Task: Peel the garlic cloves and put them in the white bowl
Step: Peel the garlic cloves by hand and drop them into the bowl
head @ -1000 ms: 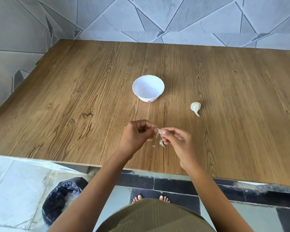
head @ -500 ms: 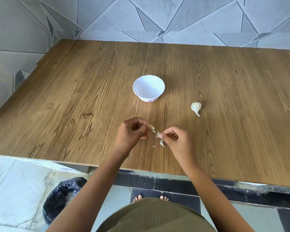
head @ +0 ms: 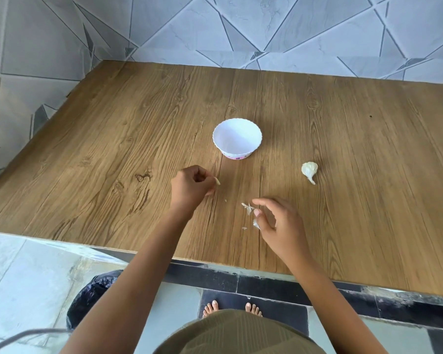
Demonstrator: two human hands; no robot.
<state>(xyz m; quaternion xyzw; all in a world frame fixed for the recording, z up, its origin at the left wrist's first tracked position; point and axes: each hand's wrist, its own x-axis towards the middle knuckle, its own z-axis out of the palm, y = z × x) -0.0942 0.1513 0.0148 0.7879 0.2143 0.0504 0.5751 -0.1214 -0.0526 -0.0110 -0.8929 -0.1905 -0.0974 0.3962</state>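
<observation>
The white bowl (head: pixel 237 138) with a scalloped rim stands on the wooden table (head: pixel 343 149), and nothing shows inside it. My left hand (head: pixel 191 187) hovers just below and left of the bowl, fingers curled, pinching a small pale garlic clove (head: pixel 217 181) at its fingertips. My right hand (head: pixel 279 221) is lower and to the right, fingers spread loosely over the table, holding nothing. Bits of papery garlic skin (head: pixel 248 208) lie on the table beside its fingertips. A garlic bulb piece (head: pixel 309 170) with a stem lies to the right of the bowl.
A black bin bag (head: pixel 92 297) sits on the floor below the table's near edge, left of my bare feet. The tiled wall runs along the table's far and left sides. A dark cable (head: pixel 23 335) crosses the lower left corner.
My hands have pulled apart. The left carried the clove up toward the bowl, while the right let go of the skin, which now lies on the table, and opened.
</observation>
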